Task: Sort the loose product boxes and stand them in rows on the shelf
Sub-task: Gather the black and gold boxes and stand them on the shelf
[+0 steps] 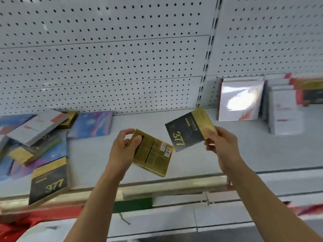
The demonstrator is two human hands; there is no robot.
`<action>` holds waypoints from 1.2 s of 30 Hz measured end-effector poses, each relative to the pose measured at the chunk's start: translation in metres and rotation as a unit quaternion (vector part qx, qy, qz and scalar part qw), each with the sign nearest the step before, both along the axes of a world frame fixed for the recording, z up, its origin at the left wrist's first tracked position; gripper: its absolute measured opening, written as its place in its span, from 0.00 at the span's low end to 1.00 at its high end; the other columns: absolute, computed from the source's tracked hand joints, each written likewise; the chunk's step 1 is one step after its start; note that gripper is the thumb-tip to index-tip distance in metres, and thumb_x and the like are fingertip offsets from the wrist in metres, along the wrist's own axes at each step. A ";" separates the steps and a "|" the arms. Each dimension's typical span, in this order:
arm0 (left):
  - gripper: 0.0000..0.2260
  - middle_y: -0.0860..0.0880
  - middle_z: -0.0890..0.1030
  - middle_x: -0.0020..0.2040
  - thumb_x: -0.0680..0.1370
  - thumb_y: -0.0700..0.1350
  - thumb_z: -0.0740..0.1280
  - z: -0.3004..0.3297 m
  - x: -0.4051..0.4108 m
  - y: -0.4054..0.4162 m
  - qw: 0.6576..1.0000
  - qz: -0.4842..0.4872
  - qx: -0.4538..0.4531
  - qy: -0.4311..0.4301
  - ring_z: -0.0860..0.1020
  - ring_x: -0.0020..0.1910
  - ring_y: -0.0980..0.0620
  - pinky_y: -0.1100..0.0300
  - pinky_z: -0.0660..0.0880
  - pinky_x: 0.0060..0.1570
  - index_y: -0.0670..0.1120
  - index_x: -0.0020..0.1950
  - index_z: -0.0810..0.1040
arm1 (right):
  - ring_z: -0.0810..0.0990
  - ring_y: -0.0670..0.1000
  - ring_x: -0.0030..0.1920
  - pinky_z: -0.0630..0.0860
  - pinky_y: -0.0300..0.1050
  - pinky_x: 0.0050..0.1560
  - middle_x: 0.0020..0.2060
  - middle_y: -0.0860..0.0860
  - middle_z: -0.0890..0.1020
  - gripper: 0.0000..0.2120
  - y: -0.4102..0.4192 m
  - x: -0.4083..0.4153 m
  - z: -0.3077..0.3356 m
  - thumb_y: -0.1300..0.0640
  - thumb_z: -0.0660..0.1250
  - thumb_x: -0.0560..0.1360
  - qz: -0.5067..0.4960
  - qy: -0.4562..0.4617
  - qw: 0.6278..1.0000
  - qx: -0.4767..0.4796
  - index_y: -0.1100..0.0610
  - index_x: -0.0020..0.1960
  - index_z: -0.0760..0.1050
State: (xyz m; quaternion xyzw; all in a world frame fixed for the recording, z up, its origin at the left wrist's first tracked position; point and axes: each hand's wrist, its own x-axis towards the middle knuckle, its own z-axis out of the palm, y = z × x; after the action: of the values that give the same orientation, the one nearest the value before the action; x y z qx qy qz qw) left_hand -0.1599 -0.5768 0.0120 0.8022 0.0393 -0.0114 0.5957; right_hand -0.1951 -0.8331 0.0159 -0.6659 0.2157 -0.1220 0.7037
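My left hand (pixel 123 147) grips a gold box (pixel 153 156) by its left edge, back side with barcodes facing me, tilted above the white shelf (pixel 97 154). My right hand (pixel 221 142) pinches the gold end of a black-and-gold box marked 377 (pixel 187 132), held tilted just right of the first box. Another 377 box (pixel 49 180) lies at the shelf's front left. A loose pile (pixel 35 137) of blue, white and gold boxes lies jumbled at the left.
White boxes (pixel 242 100) stand upright against the pegboard back (pixel 122 58) at the right, with further white and red boxes (pixel 286 109) beside them. A metal rail (pixel 174 184) runs along the shelf's front edge. A lower shelf (pixel 218 215) sits below.
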 end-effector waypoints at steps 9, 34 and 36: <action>0.12 0.46 0.81 0.49 0.82 0.43 0.60 -0.015 -0.072 -0.127 0.999 -0.023 -0.041 -0.001 0.79 0.49 0.45 0.53 0.78 0.44 0.57 0.47 0.80 | 0.75 0.51 0.36 0.75 0.45 0.37 0.38 0.54 0.79 0.06 -0.122 -0.112 -0.004 0.59 0.66 0.77 -0.065 0.007 0.998 -0.007 0.58 0.53 0.78; 0.34 0.48 0.74 0.66 0.71 0.24 0.53 0.019 0.003 -0.423 0.943 -0.298 -0.107 0.107 0.77 0.61 0.47 0.47 0.76 0.61 0.57 0.63 0.76 | 0.77 0.54 0.41 0.77 0.47 0.43 0.46 0.57 0.79 0.12 -0.408 -0.101 0.003 0.59 0.64 0.79 -0.230 0.018 0.973 -0.028 0.58 0.61 0.75; 0.36 0.50 0.75 0.67 0.71 0.22 0.56 0.018 0.016 -0.447 0.935 -0.318 -0.113 0.109 0.79 0.60 0.47 0.48 0.75 0.62 0.57 0.66 0.74 | 0.77 0.54 0.42 0.78 0.48 0.44 0.47 0.57 0.79 0.11 -0.437 -0.086 0.006 0.58 0.64 0.79 -0.231 0.018 0.972 -0.036 0.58 0.60 0.75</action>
State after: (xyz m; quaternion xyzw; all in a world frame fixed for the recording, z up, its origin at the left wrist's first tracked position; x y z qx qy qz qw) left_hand -0.1440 -1.0235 0.0302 0.6941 -0.1554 -0.2918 0.6395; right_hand -0.2815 -1.2703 0.0220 -0.6249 0.3721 -0.2765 0.6282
